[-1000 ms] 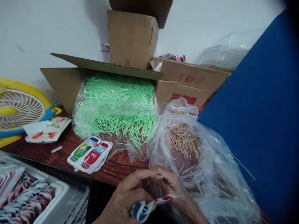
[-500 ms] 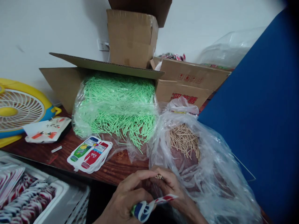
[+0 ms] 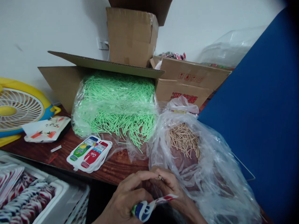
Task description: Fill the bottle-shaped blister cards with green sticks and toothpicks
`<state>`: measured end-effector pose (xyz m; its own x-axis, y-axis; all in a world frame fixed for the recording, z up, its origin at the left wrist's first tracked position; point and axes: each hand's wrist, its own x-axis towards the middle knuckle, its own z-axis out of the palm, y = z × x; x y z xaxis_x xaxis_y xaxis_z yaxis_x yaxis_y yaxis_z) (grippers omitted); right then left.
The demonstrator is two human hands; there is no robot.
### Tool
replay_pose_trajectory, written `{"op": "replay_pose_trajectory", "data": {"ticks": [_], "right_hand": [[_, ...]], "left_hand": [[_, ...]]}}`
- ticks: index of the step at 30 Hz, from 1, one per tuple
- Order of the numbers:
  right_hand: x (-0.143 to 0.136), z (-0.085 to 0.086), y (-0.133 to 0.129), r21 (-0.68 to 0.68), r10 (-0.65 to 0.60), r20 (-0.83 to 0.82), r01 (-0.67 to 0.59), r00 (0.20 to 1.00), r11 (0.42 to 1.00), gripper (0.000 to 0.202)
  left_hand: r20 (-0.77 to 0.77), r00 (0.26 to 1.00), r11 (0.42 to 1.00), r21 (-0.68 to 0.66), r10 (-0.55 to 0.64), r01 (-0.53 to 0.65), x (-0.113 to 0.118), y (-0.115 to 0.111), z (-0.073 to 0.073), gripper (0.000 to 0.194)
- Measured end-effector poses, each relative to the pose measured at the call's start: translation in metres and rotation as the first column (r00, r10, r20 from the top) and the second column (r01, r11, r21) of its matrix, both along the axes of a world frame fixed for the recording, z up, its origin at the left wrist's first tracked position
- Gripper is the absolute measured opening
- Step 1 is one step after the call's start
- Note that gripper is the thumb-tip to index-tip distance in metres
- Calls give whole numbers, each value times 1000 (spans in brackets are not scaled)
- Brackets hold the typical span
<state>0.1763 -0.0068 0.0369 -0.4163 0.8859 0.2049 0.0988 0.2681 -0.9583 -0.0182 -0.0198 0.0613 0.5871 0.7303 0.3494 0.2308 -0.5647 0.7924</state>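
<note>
At the bottom centre, my left hand [image 3: 129, 196] is closed around a curled printed card [image 3: 143, 211] in blue, white, green and red. One end of the card reaches over to my right hand [image 3: 171, 186]. That hand is closed on a small bunch of tan sticks [image 3: 159, 178], whose ends show between finger and thumb, by the left fingertips. Most of the bunch is hidden. Just beyond, more tan sticks [image 3: 184, 140] lie loose in an opened clear plastic bag [image 3: 210, 168]. Flat printed cards [image 3: 90, 154] with bottle pictures are stacked on the table to the left.
Thin green sticks [image 3: 119, 105] spill from a clear bag in an open carton [image 3: 63, 84]. A yellow fan [image 3: 21, 105] and a paper packet [image 3: 46, 129] sit left. A white crate [image 3: 63, 199] of printed pieces stands lower left. A blue panel [image 3: 259, 102] borders the right.
The ends of the tan sticks have shifted slightly between my fingers, and fewer of them show. Both hands stay in nearly the same place.
</note>
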Motion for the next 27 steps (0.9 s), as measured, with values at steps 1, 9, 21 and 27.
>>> {"op": "replay_pose_trajectory", "data": {"ticks": [1, 9, 21, 27], "right_hand": [[0, -1, 0, -5, -1, 6, 2, 1000, 1000, 26], [-5, -15, 3, -170, -135, -71, 121, 988, 978, 25], [-22, -9, 12, -119, -325, -58, 317, 944, 941, 23], [-21, 3, 15, 2, -106, 280, 109, 954, 994, 20]], "left_hand": [[5, 1000, 1000, -3, 0, 0, 0, 0, 0, 19], [89, 987, 976, -187, 132, -113, -5, 3, -5, 13], [84, 942, 638, -755, 325, -153, -16, 11, -21, 18], [114, 939, 602, -791, 323, -111, -18, 14, -31, 17]]}}
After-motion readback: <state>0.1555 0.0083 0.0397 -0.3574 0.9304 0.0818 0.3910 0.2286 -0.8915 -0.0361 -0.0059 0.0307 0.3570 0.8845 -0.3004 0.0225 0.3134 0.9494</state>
